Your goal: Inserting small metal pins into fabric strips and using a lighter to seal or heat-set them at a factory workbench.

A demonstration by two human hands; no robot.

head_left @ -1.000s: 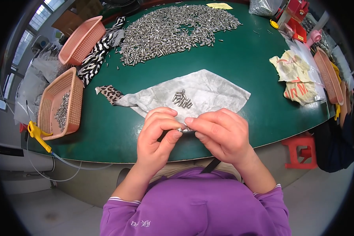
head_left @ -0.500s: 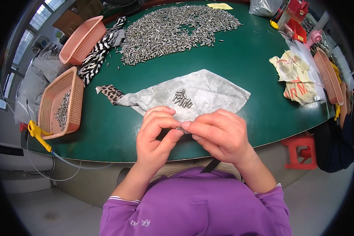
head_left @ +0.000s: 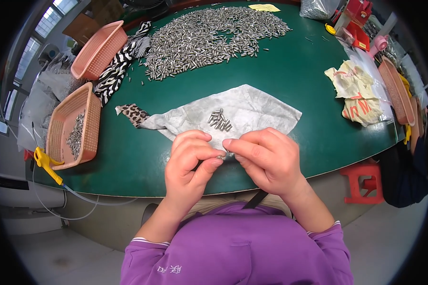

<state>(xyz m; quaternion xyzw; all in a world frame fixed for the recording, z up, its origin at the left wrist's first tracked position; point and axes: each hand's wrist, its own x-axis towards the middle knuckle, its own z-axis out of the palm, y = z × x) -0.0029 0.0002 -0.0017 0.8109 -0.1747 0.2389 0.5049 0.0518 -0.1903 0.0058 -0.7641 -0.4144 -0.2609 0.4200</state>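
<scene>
My left hand pinches a small shiny metal piece between thumb and fingers, just above the near edge of the table. Close beside it, my right hand has its thumb and forefinger pressed together; a dark sliver of a small metal pin shows at their tips, mostly hidden. Beyond the hands lies a grey-white cloth with a leopard-patterned end. On the cloth rests a little pile of silvery metal pins.
A wide heap of metal pins covers the far table. Pink baskets stand at left, one holding pins, near a yellow air gun with its hose. Zebra-striped cloth lies alongside. A yellowish rag is at right; a red stool stands below.
The fingertips of both hands have drawn slightly apart, so more of the metal piece in the left hand shows. The pile on the cloth looks the same.
</scene>
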